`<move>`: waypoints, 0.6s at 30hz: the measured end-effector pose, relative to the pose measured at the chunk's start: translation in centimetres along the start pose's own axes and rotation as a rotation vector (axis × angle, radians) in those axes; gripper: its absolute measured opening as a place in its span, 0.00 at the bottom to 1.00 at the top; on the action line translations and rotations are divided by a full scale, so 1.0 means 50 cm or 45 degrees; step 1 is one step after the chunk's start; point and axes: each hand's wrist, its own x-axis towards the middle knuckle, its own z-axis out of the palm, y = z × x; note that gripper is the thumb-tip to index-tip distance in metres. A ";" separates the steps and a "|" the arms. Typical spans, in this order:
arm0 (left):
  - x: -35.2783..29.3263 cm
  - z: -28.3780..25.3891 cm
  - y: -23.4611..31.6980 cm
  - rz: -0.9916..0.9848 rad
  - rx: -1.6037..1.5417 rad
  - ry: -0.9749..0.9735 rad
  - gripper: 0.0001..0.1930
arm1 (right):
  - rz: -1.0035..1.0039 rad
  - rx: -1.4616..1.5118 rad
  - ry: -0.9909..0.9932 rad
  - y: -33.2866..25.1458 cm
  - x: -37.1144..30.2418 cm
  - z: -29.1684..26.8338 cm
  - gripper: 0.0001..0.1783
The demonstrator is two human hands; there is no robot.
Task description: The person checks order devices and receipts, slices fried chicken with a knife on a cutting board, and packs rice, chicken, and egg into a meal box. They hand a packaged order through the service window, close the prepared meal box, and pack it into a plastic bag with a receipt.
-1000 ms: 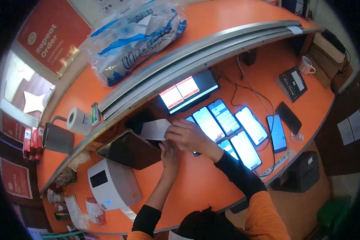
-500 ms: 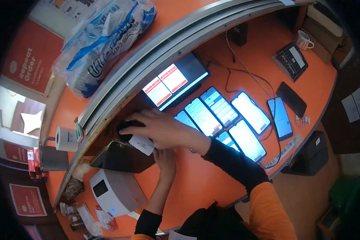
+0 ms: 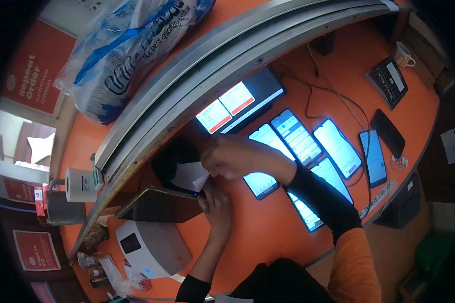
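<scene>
Right hand (image 3: 232,159) drawing back from a boxy black device (image 3: 167,156), now exposing a white paper slip (image 3: 187,174) over it.
Right fingers are pinching the slip's edge; the left hand (image 3: 216,209) is hovering at the device's near corner, grip unclear. A dark-screened tablet (image 3: 159,208) is crowding its near side; lit smartphones (image 3: 296,136) are lying rightward.

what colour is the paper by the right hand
The paper by the right hand is white; head view shows it best.

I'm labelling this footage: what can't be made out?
Head view:
1. How the right hand meets the white paper slip: motion blur.
2. Part of the lowest glowing rectangular phone: behind the black fabric sleeve.
3. Clear-and-blue plastic bag's top: cut by the upper edge.
</scene>
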 end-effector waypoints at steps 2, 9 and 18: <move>0.003 -0.001 0.005 -0.064 -0.169 -0.032 0.16 | -0.119 -0.127 0.041 0.004 -0.005 0.009 0.03; -0.029 0.035 0.018 -0.071 -0.196 0.006 0.14 | -0.222 -0.329 0.022 -0.024 -0.015 -0.008 0.03; 0.017 -0.007 0.000 -0.063 0.061 -0.046 0.18 | 0.013 -0.133 0.158 -0.088 -0.105 -0.141 0.06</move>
